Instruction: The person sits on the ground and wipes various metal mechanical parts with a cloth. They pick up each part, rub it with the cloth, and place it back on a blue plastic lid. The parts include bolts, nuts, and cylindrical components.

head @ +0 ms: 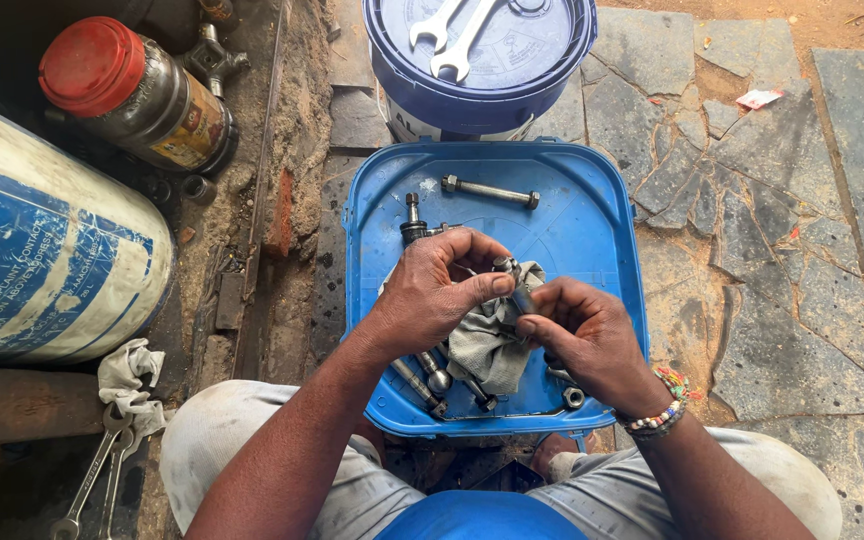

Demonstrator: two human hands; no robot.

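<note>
Two hands work over the blue tray (592, 215), near its middle. A grey rag (487, 350) hangs between them, wrapped round a small metal part (508, 268). Left hand (432, 295) pinches that part's top; right hand (582, 335), just beside, closes on the rag below, fingers curled inward.

Upper left: brown glass jar with red screw lid (137, 92) lying on its side, yellow-orange paper label (192, 125) wrapped round its body. Below it, to my left: large cylindrical drum, white and blue printed wrap (47, 255), lying on its side. Top centre: round blue plastic bucket, white side label (422, 128) partly visible. Upper right, on paving: small red-white torn wrapper scrap (759, 98).
</note>
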